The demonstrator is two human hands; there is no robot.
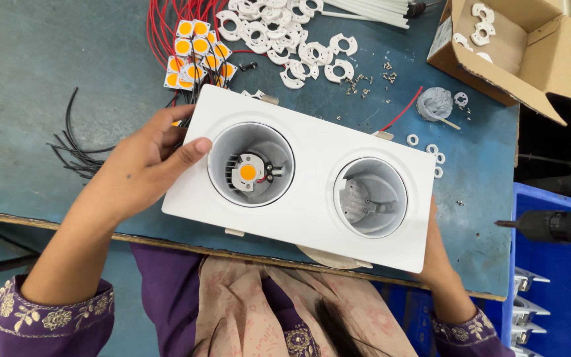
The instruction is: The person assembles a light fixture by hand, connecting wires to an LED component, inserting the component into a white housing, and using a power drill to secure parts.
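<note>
At the near edge of the blue table (47,79), a white twin downlight housing (308,165) is held between both hands. The left hand (137,168) clamps its nine o'clock end, thumb on the face; the right hand (434,254) grips the four o'clock corner, mostly hidden behind it. The left cup holds an orange LED chip (248,172); the right cup shows bare metal. Farther, at eleven o'clock, lie more LED chips (196,56) and white plastic rings (285,36); at one o'clock, a cardboard box (530,59).
</note>
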